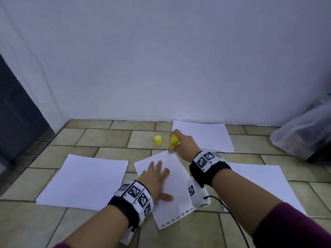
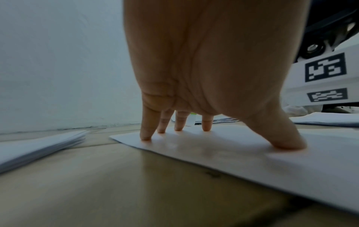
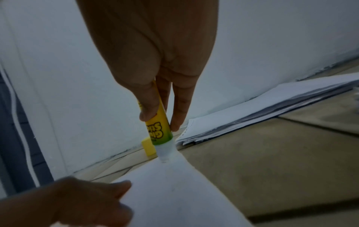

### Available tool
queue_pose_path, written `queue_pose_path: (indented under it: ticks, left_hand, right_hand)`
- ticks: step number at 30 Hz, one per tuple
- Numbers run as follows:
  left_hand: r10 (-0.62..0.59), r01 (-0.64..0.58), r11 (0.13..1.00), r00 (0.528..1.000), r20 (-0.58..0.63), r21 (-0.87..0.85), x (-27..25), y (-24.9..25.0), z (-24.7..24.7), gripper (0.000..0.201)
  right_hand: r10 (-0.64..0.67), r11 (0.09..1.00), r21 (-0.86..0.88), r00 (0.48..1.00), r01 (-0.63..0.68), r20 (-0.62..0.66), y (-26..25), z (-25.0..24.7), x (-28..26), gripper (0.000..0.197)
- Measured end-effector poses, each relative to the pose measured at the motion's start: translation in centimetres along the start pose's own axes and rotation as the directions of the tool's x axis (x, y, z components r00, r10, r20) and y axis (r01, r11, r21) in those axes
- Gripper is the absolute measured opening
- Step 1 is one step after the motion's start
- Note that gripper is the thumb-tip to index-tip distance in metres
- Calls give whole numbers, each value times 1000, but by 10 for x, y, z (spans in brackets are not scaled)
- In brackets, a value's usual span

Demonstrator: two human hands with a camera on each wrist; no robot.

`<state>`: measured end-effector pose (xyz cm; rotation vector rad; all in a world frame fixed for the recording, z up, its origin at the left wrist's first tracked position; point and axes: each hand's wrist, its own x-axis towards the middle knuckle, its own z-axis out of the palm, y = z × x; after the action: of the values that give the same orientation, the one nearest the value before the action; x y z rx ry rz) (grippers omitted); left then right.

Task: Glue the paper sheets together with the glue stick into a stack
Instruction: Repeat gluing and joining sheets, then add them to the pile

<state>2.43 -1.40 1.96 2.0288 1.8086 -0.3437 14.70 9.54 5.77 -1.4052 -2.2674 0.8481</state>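
Note:
A single white paper sheet [image 1: 172, 185] lies askew on the tiled floor in front of me. My left hand [image 1: 155, 178] presses flat on it with fingers spread [image 2: 145, 135]. My right hand [image 1: 182, 145] grips the yellow glue stick [image 1: 173, 143], uncapped end down, its tip touching the sheet's far corner [image 3: 165, 159]. The right wrist view shows thumb and fingers wrapped round the glue stick [image 3: 157, 122]. Its yellow cap [image 1: 158, 140] stands on the floor just left of the stick.
A pile of paper [image 1: 84, 181] lies to the left, another pile [image 1: 206, 135] at the back by the wall, and more sheets [image 1: 259, 183] on the right under my right forearm. A plastic bag [image 1: 304, 133] sits at far right. A white wall [image 1: 161, 59] rises behind.

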Motion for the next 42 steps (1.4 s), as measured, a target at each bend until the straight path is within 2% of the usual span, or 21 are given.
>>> queue_pose_path:
  ticks: [6,13,19,23,25,27,29,32,35,38,42]
  left_hand:
    - [-11,9,999,999,38,52,0,0,-3,91]
    - [2,-6,995,999,47,97,0,3,-7,85]
    - [3,-11,996,996,86,89,3,-4,-9,65]
    - [21,-27,996,997,69,85,-1,-8,-14,63]
    - [14,-18,994,999,33,112,-4,-8,-15,63]
    - [2,-2,987,1000,-2,160,-8,-6,-15,66]
    - [31,-21,980,998,-47,197,-12,-4,-14,66]
    - [202,-192,974,976,-78,118,-13,2,-8,50]
    - [299,-295,951,954,-28,90,-13,7,-5,47]
    - [257,-248,954,966,-32,166,-12,10,-10,50]
    - [175,-166,978,982,-66,129,-11,9,-15,55]
  right_hand:
    - [-41,990,-130,986,63,163,4,-14,-24,35]
    - [-77,976,-178,961,128,267,25,-32,-79,31]
    - [-94,968,-188,931,168,352,35,-42,-108,30]
    - [-45,971,-197,913,135,405,37,-54,-109,30]
    - [-1,995,-88,920,39,392,42,-61,-105,25]
    - [84,965,209,945,-156,315,49,-65,-100,21]
    - [187,821,494,952,-286,241,55,-68,-96,15]
    - [266,619,723,948,-307,175,60,-70,-91,4]
    - [308,575,770,945,-277,110,62,-70,-83,9]
    - [330,604,755,943,-255,55,60,-67,-79,13]
    - [356,652,727,933,-217,-41,55,-62,-70,10]
